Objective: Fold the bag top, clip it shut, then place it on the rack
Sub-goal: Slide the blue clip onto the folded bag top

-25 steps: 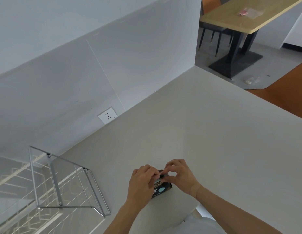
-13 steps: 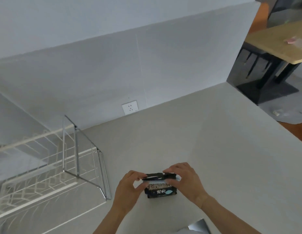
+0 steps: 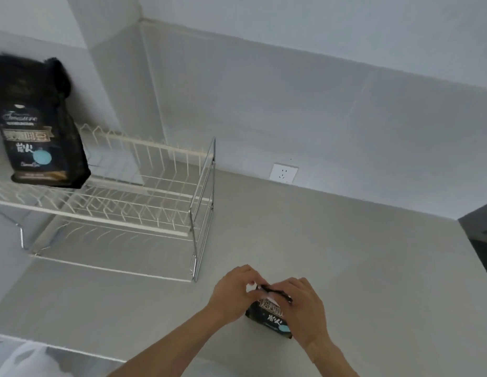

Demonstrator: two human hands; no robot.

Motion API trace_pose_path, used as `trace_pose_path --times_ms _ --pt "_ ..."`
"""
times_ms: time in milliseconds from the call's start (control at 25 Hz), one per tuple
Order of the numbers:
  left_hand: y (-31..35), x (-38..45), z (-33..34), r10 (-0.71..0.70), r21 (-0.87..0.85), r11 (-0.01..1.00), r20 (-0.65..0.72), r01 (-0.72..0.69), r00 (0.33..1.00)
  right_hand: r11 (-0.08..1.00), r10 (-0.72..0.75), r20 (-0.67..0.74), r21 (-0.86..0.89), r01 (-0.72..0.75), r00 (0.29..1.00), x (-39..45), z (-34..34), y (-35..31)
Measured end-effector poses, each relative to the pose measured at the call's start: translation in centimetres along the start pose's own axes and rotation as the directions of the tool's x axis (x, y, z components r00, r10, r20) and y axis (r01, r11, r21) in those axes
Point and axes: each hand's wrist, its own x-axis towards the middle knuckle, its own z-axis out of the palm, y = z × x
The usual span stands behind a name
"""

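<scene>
Left hand (image 3: 232,293) and right hand (image 3: 305,312) both pinch folded top of small black glossy bag (image 3: 272,315), standing on matte grey surface (image 3: 345,254). White wire rack (image 3: 133,197) at 10 o'clock, well apart; bigger black bag (image 3: 38,126) stands on it. Bare surface between.

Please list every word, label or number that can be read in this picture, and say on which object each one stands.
"Treasure": script near the top of the black coffee bag standing on the wire rack.
Its gold band, Chinese characters and bottom lines: too blurred to read.
Small black bag held in both hands: gold and white print, blurred, partly covered.
Wall socket: no text.
</scene>
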Motion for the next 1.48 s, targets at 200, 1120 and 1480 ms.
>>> trace_pose_path --times_ms 200,1120,1480 --pt "-0.7 0.2 -0.1 0.006 0.01 1.0 0.024 -0.006 1.0 0.989 0.072 -0.008 0.129 -0.071 0.997 -0.3 0.2 -0.3" --pt "-2.8 0.2 0.2 -0.161 -0.024 0.986 0.092 0.164 0.983 0.998 0.064 0.078 -0.029 -0.062 0.995 0.2 -0.1 0.0" --pt "-2.9 0.1 0.9 -0.294 -0.224 0.931 0.012 0.289 0.956 0.992 0.023 0.011 -0.127 -0.022 1.0 0.1 0.3 -0.3"
